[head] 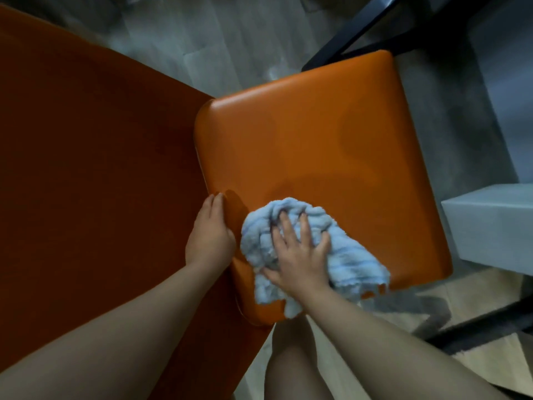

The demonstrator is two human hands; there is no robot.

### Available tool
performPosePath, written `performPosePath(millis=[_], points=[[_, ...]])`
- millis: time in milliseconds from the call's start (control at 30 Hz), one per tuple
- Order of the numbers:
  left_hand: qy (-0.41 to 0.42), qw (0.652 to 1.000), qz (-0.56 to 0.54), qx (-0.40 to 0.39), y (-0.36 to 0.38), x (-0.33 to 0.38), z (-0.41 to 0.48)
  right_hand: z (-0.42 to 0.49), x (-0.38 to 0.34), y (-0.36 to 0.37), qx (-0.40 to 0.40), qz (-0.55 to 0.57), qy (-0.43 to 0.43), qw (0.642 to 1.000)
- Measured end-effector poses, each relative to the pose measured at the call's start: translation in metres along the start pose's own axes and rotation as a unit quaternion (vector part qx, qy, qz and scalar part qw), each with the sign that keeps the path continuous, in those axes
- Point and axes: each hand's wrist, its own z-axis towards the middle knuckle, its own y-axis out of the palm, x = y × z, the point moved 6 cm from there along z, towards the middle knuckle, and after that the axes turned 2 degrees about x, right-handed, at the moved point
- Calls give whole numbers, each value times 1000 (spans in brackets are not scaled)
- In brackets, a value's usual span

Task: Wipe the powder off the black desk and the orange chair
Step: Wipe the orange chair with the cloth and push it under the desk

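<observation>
The orange chair fills the middle of the view, seen from above: its padded seat is a rounded square, and its tall backrest stretches away to the left in a darker orange. No powder can be made out on the seat. A crumpled light blue cloth lies on the near part of the seat, close to its front edge and its near corner, one end hanging just over the rim. The right hand lies flat on top of the cloth, fingers spread and nearly straight, pressing it down onto the seat. The left hand is just beside the cloth, at the seam where seat meets backrest; its fingers curl round the seat's edge and grip it. Both bare forearms reach in from the bottom of the view, with a bare knee below the seat. Around the chair are a grey floor, dark metal legs at the upper right, and a pale grey box to the right.
</observation>
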Motion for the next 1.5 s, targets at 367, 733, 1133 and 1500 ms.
performPosePath(millis=[367, 733, 1133, 1500], points=[[14, 998, -49, 26, -41, 0, 23, 151, 11, -54, -1, 124, 86, 989], [234, 933, 255, 100, -120, 30, 37, 194, -42, -91, 87, 100, 59, 989], [217, 887, 394, 107, -152, 35, 43, 132, -104, -72, 31, -118, -164, 979], [219, 853, 469, 72, -142, 31, 38, 159, -105, -68, -23, -85, -156, 984]])
